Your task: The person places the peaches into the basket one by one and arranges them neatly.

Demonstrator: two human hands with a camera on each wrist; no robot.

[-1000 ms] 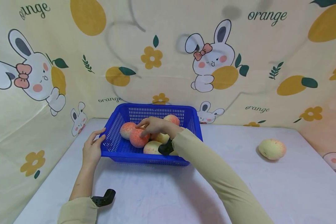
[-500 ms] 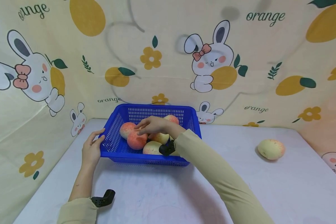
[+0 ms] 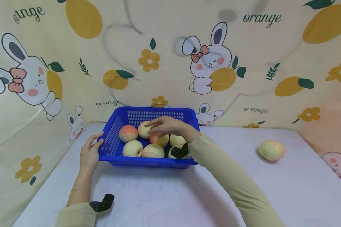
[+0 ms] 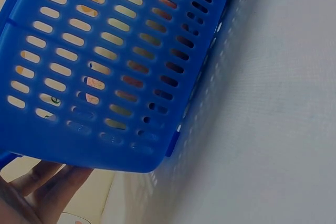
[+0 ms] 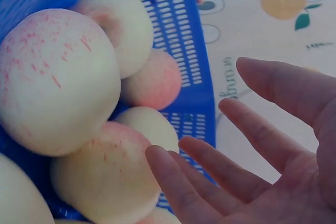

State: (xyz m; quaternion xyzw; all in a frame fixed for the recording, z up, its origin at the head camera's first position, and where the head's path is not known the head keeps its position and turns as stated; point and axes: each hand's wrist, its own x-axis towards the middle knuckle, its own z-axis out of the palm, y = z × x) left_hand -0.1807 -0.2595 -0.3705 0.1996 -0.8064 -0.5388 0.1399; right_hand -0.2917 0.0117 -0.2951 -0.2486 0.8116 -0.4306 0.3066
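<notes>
A blue perforated plastic basket (image 3: 156, 161) holds several pale peaches tinged with pink. My left hand (image 3: 89, 154) grips its left rim; in the left wrist view the fingers (image 4: 65, 187) bend up against the basket's edge. Above the peaches hovers my right hand (image 3: 171, 125), fingers spread and holding nothing. Beneath it lies a reddish-yellow peach (image 3: 159, 140), partly covered by the hand. A redder peach (image 3: 128, 133) sits at the left, behind a pale peach (image 3: 132, 148) showing its stem hollow. The right wrist view shows the loosely extended fingers (image 5: 268, 135) beside the fruit.
One more peach (image 3: 271, 150) lies on the white table (image 3: 221, 151) to the right of the basket. A cloth printed with rabbits and oranges (image 3: 170, 88) hangs close behind the basket. Black wrist cameras (image 3: 103, 203) sit on both forearms.
My right hand has let go of the front-left peach and moved right and up. That peach has rolled from its red side to a pale one. My left hand keeps to the rim.
</notes>
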